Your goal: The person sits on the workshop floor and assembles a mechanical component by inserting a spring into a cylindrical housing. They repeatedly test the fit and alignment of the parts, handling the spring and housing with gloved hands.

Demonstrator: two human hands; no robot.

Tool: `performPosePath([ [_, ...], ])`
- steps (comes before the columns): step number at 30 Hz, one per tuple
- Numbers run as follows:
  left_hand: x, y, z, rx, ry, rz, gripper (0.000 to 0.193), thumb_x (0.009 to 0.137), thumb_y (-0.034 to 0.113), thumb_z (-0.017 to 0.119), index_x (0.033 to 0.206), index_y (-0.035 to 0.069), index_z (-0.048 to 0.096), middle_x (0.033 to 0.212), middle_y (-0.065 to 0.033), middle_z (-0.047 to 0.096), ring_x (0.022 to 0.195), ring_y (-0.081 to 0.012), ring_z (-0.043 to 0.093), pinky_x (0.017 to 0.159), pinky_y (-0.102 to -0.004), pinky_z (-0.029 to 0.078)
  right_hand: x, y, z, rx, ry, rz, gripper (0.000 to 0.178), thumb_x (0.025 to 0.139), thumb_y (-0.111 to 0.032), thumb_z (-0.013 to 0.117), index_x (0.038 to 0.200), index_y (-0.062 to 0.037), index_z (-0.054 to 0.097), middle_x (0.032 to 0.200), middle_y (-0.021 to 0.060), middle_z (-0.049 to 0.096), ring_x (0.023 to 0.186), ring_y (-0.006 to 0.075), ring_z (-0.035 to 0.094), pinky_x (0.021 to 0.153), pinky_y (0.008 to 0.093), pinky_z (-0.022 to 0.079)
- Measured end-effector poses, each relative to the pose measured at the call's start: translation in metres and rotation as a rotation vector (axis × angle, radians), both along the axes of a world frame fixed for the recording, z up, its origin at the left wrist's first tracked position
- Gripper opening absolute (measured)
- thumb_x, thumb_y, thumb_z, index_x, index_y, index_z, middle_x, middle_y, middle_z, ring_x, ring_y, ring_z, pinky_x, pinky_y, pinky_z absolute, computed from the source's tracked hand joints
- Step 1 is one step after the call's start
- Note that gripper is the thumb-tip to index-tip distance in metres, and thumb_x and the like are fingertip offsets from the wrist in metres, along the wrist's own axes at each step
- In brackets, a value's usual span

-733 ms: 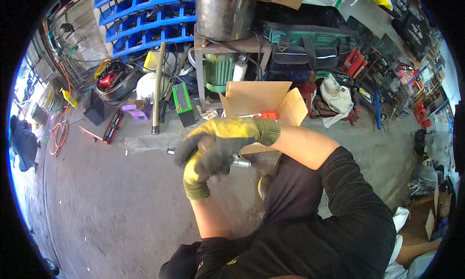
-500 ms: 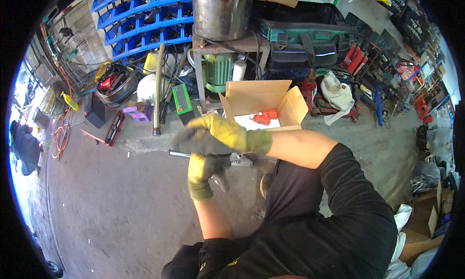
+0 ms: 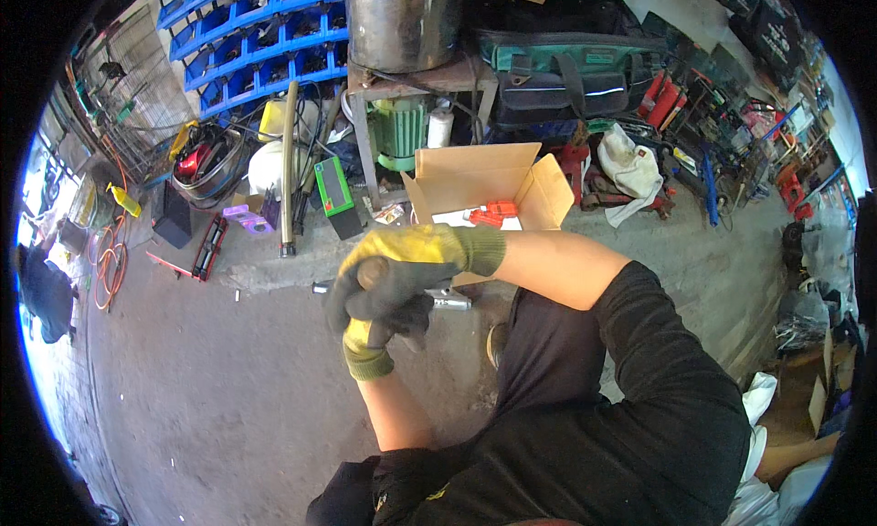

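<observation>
Both my hands wear yellow and dark grey work gloves and are close together in front of me, above the floor. My right hand (image 3: pixel 402 257) is closed around a thing whose round, brownish end (image 3: pixel 373 271) shows between the glove's fingers; its kind does not show. Just below and touching it, my left hand (image 3: pixel 373 332) is closed too, and what it grips is hidden. Behind the gloves, a silver metal tool (image 3: pixel 452 300) shows in part; I cannot tell whether it lies on the floor. Beyond my right wrist stands an open cardboard box (image 3: pixel 475 174) with red items (image 3: pixel 493 213) inside.
Along the far side are a green-and-black battery-like box (image 3: pixel 336 197), a pole (image 3: pixel 289 161), a green motor (image 3: pixel 398 133) beneath a metal stand, and a tool bag (image 3: pixel 571 78). Blue parts bins (image 3: pixel 265 47) rise at the back left. Tools crowd the right.
My right hand has turned and come down a little onto the left, so the round brownish end now shows. The view has shifted slightly.
</observation>
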State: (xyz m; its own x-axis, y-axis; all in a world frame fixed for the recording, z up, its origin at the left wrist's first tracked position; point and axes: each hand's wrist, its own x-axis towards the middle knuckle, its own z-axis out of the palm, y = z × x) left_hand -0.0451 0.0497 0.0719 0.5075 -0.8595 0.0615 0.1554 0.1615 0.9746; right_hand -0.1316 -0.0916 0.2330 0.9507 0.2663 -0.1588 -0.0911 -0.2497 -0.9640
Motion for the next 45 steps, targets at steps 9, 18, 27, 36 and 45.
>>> performPosePath([
  [9, 0.014, -0.016, -0.035, -0.057, -0.362, 0.141, 0.035, 0.082, 0.016, 0.083, 0.113, 0.005, 0.072, 0.117, -0.011, 0.072, 0.111, -0.0293, 0.068, 0.098, -0.0434, 0.055, 0.023, 0.001, -0.023, 0.081, -0.303, -0.224, 0.047, 0.086, -0.027, 0.086, 0.126, -0.0064, 0.074, 0.109, 0.0087, 0.08, 0.098, 0.0178, 0.076, 0.088, 0.0346, 0.06],
  [18, 0.003, -0.018, -0.025, 0.072, -0.159, 0.22, 0.052, 0.091, 0.022, 0.079, 0.136, 0.002, 0.061, 0.121, -0.0107, 0.072, 0.115, -0.025, 0.068, 0.101, -0.039, 0.055, 0.016, 0.005, -0.009, -0.063, -0.246, -0.274, 0.04, 0.085, -0.031, 0.084, 0.113, -0.0034, 0.076, 0.102, 0.0075, 0.079, 0.083, 0.0147, 0.072, 0.08, 0.0321, 0.057],
  [27, 0.015, -0.002, -0.007, -0.103, -0.145, 0.066, 0.041, 0.086, 0.019, 0.079, 0.122, 0.001, 0.07, 0.109, -0.0138, 0.075, 0.104, -0.0303, 0.072, 0.09, -0.0422, 0.055, 0.01, -0.004, 0.014, 0.103, 0.166, 0.065, 0.032, 0.09, -0.021, 0.082, 0.119, -0.0082, 0.078, 0.1, 0.0015, 0.078, 0.086, 0.0094, 0.07, 0.083, 0.0282, 0.058],
  [36, -0.004, -0.036, -0.009, 0.29, -0.287, 0.484, 0.039, 0.085, 0.018, 0.078, 0.117, -0.002, 0.069, 0.106, -0.0195, 0.075, 0.094, -0.0347, 0.073, 0.08, -0.0423, 0.056, 0.03, 0.007, -0.031, -0.249, -0.211, -0.528, 0.045, 0.09, -0.036, 0.079, 0.12, -0.0022, 0.075, 0.099, 0.0084, 0.08, 0.089, 0.0178, 0.075, 0.082, 0.034, 0.059],
  [45, 0.01, 0.011, -0.01, -0.071, -0.001, 0.036, 0.031, 0.085, 0.013, 0.076, 0.113, 0.001, 0.07, 0.097, -0.011, 0.073, 0.086, -0.0245, 0.07, 0.074, -0.036, 0.054, 0.011, -0.009, -0.005, 0.209, 0.024, 0.109, 0.046, 0.09, -0.025, 0.082, 0.13, -0.0028, 0.075, 0.111, 0.0063, 0.079, 0.094, 0.0133, 0.071, 0.079, 0.0307, 0.061],
])
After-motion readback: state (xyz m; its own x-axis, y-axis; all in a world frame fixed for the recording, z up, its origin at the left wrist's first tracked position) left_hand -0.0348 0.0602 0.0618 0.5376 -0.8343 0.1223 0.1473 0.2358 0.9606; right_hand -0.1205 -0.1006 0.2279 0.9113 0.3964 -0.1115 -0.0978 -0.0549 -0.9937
